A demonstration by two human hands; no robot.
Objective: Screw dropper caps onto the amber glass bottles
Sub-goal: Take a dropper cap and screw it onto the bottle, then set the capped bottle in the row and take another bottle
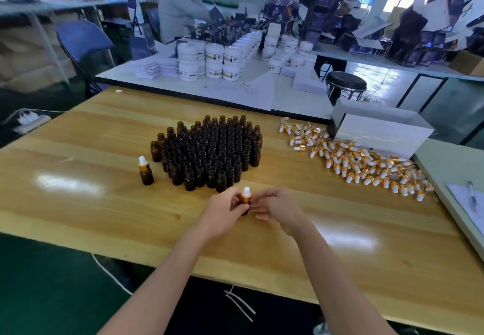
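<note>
My left hand point(222, 213) grips an amber glass bottle point(245, 201) with a gold and white dropper cap on its neck, held just above the wooden table point(104, 203). My right hand point(279, 207) is close beside the bottle on its right, fingers loosely curled and blurred; whether it touches the cap I cannot tell. A capped bottle point(145, 171) stands alone to the left. Several open amber bottles point(209, 151) stand in a tight cluster behind my hands. A pile of loose dropper caps point(366, 163) lies at the right.
A white box point(379, 133) stands behind the dropper caps. A paper sheet with a pen point(471, 196) lies at the right edge. Beyond the table are white jars point(214, 60), a black stool point(345, 83), dark cartons and two seated people.
</note>
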